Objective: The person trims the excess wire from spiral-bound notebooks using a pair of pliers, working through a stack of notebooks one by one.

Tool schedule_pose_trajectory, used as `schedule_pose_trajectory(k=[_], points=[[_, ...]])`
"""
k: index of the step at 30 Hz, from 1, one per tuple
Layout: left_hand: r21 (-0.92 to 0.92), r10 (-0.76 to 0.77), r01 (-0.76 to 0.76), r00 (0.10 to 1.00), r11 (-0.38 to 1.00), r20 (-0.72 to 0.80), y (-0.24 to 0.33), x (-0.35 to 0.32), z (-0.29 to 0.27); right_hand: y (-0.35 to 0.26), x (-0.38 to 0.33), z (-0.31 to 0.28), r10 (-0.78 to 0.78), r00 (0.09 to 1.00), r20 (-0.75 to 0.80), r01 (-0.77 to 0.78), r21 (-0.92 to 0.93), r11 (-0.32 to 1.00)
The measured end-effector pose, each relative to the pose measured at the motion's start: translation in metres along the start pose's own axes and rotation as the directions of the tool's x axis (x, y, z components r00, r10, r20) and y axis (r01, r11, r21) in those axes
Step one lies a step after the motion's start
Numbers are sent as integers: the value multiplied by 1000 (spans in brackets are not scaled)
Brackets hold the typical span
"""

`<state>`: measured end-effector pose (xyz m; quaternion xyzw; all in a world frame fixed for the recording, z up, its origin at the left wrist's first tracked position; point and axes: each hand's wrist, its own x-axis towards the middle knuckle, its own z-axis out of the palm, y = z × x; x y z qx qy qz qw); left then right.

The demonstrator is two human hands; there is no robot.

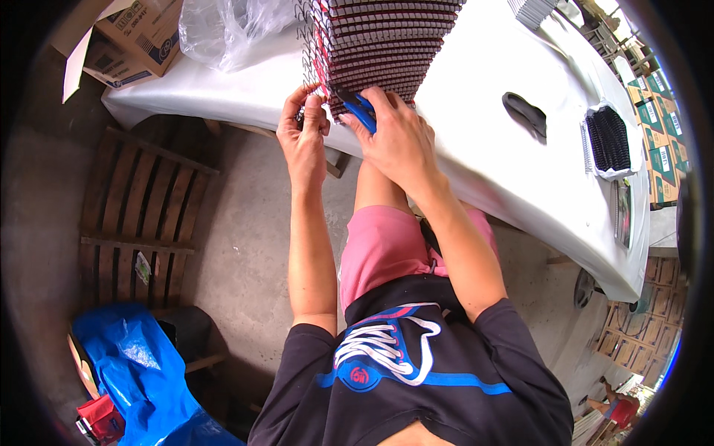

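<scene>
A tall stack of wire-bound pads [387,44] with dark wire loops and red streaks stands at the table's near edge. Loose black wire ends bristle from its left side. My right hand [401,141] is closed around a blue-and-black hand tool [360,113], whose dark end meets the stack's near left corner; its exact kind is hard to tell. Just left of that corner, my left hand [303,141] is closed in a pinch, thumb against fingers. Whatever lies between those fingertips is too small to make out.
On the white-covered table [483,104] lie a black band-like loop [525,115] and a pack of black wire combs [608,140]. Clear plastic [230,33] and a cardboard box [134,41] sit at the left. Wooden pallets [141,215] and blue sheeting [134,364] are on the left.
</scene>
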<state>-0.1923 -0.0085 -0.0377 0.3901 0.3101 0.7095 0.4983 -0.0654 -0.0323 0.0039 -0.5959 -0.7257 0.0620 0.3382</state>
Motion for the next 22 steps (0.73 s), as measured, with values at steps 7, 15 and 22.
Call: schedule_pose_trajectory(k=[7, 15, 22], points=[[-346, -107, 69, 990, 936, -92, 1, 2, 0, -2, -1, -17, 42, 996, 81, -33, -106, 994], [-337, -194, 162, 979, 928, -62, 18, 3, 10, -3, -5, -22, -130, 977, -168, 76, -294, 953], [-98, -73, 74, 997, 992, 15, 15, 11, 4, -16, 1, -18, 18, 998, -55, -31, -235, 971]])
